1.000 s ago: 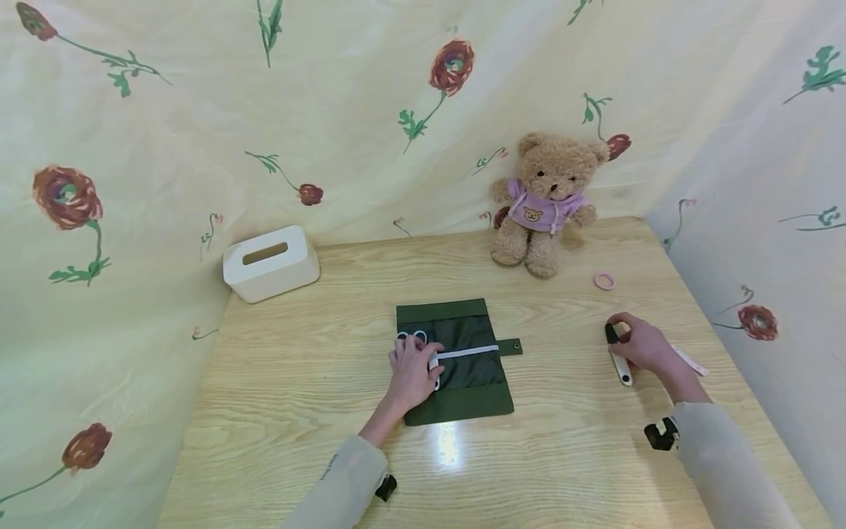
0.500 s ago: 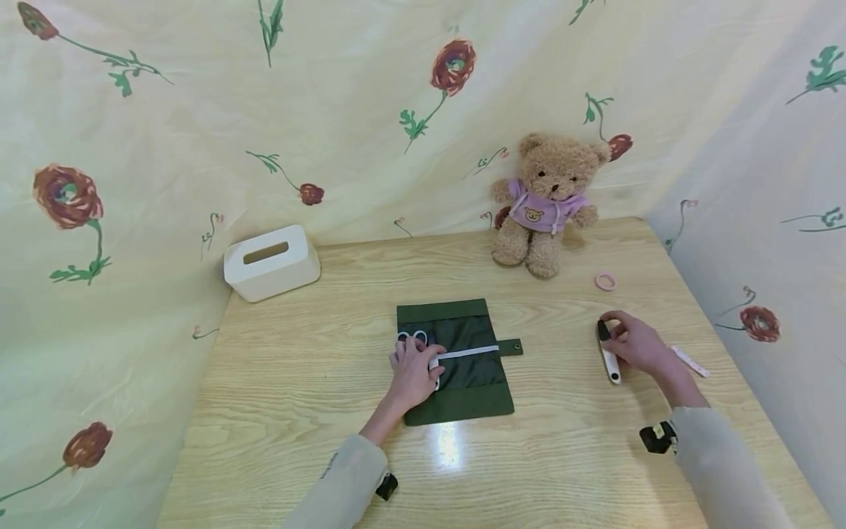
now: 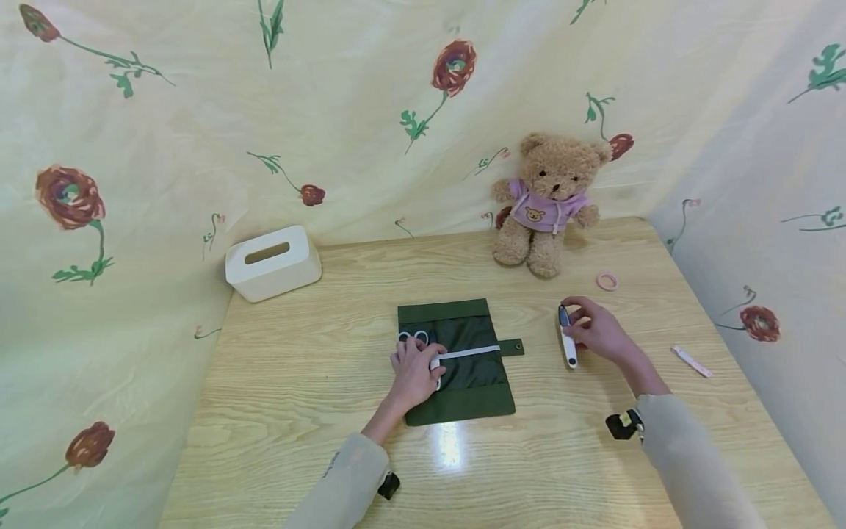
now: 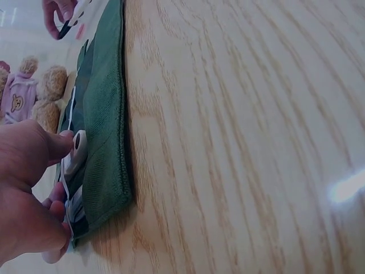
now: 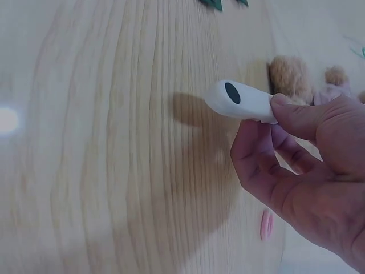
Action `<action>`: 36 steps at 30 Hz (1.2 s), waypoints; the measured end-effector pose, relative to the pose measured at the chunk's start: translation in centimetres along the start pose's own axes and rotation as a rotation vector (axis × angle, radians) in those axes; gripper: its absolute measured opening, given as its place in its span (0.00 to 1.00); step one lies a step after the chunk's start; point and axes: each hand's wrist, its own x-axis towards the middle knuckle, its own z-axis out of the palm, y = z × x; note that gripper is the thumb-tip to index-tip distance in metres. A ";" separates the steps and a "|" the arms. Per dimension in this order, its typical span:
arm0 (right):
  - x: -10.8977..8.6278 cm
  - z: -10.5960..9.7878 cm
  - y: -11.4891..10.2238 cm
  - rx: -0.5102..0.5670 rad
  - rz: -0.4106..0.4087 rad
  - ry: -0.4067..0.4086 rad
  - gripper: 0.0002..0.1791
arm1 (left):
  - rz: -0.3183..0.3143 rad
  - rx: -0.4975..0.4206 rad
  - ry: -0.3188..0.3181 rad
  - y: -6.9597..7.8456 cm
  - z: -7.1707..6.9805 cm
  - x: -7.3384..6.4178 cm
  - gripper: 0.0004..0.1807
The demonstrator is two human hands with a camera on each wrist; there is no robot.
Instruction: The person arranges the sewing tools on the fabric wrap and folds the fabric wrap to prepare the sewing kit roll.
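A dark green fabric roll pouch point(image 3: 463, 400) lies unfolded on the table, with a white elastic strap point(image 3: 471, 352) across it. White-handled scissors point(image 3: 420, 338) are tucked into its left part. Beside them lies a white tool point(image 4: 77, 151) with a dark oval spot. Bent over these, my left hand point(image 3: 413, 371) holds the white tool at the strap with thumb and fingers; some fingertips are hidden. To the pouch's right, my right hand point(image 3: 598, 330) pinches a slim white tool point(image 5: 248, 103) with a black spot and dark end, raised above the table.
A teddy bear point(image 3: 545, 209) in a lilac hoodie sits against the back wall. A pink ring point(image 3: 606, 281) and a small pink-white strip point(image 3: 691, 362) lie at the right. The white tissue box point(image 3: 273, 264) stands back left. Patterned cloth walls border the table.
My right hand has carried the slim white tool leftward toward the pouch, uncovering the pink-white strip. My left hand has stayed put on the pouch.
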 end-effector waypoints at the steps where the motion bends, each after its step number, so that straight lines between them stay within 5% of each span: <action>1: 0.2 0.3 -0.2 0.012 -0.001 -0.005 0.29 | -0.005 -0.002 -0.002 0.0 0.0 0.0 0.13; 22: 4.3 5.5 -3.3 0.126 -0.017 -0.069 0.28 | -0.045 -0.084 0.010 0.5 -0.5 -0.2 0.12; 30: 6.1 8.5 -4.7 0.250 -0.031 -0.073 0.29 | -0.052 -0.086 0.002 0.6 -0.5 -0.2 0.12; 36: 7.3 10.4 -5.7 0.222 -0.064 -0.065 0.28 | -0.061 -0.086 -0.011 0.5 -0.5 -0.2 0.11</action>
